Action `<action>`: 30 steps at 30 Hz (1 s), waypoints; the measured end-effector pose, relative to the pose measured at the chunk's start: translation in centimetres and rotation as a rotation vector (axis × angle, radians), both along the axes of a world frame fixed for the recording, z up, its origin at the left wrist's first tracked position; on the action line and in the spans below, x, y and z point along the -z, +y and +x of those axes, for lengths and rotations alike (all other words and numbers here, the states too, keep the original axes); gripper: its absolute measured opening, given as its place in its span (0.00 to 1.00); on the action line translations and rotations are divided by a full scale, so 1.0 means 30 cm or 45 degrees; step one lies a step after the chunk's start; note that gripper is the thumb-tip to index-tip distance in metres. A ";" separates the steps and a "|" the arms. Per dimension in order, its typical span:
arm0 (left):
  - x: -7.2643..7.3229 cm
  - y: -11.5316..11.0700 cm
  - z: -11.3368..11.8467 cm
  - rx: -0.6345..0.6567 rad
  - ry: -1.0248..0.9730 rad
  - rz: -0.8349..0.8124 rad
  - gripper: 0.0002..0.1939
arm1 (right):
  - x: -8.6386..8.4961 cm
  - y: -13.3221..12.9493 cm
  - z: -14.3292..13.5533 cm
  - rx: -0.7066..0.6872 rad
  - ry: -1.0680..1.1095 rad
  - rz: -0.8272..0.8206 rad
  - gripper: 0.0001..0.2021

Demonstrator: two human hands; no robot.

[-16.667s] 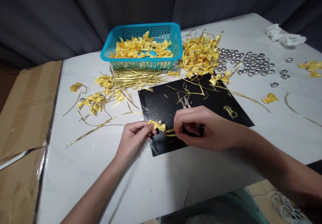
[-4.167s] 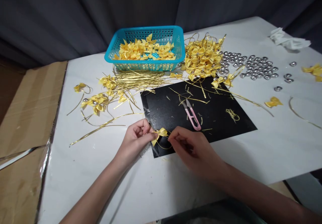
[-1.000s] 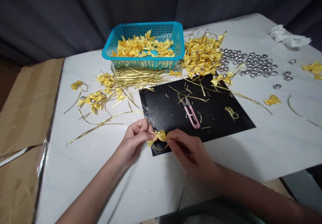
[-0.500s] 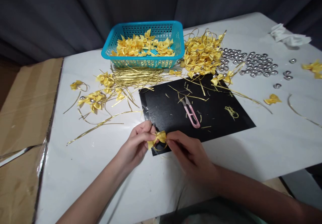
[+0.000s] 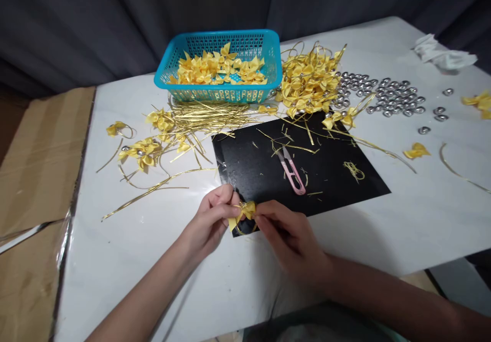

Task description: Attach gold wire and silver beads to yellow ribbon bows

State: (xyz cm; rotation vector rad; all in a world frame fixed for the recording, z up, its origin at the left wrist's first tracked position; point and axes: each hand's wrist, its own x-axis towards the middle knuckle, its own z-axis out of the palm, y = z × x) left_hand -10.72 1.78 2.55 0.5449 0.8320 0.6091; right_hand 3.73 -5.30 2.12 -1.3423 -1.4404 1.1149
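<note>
A small yellow ribbon bow (image 5: 248, 209) with a loop of gold cord is held between both hands, over the near left corner of the black mat (image 5: 253, 173). My left hand (image 5: 217, 214) pinches the bow's left side between thumb and fingers. On the other side, the fingertips of my right hand (image 5: 289, 234) are closed on the bow's right edge. A ribbon tail hangs below my left thumb. Pink thread snips (image 5: 293, 172) lie on the mat beyond my hands, among short gold cord scraps (image 5: 353, 170).
A blue plastic basket (image 5: 220, 93) of yellow bows stands at the back. Beside it are a heap of corded bows (image 5: 309, 83) and many silver beads (image 5: 399, 99). Gold cords (image 5: 210, 118) lie in front of the basket. A crumpled white tissue (image 5: 443, 55) sits at the far right.
The bow has tilted slightly between my fingers, and its ribbon tail has shifted a little to the right. Both hands keep their pinch in nearly the same place.
</note>
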 end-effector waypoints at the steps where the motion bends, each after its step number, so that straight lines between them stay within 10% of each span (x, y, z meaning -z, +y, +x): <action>1: 0.002 0.000 0.001 0.004 -0.007 0.002 0.18 | 0.000 0.000 0.001 0.001 0.003 0.002 0.08; 30: 0.000 0.002 0.001 0.006 0.028 0.052 0.17 | -0.002 -0.001 0.009 -0.012 -0.099 0.026 0.07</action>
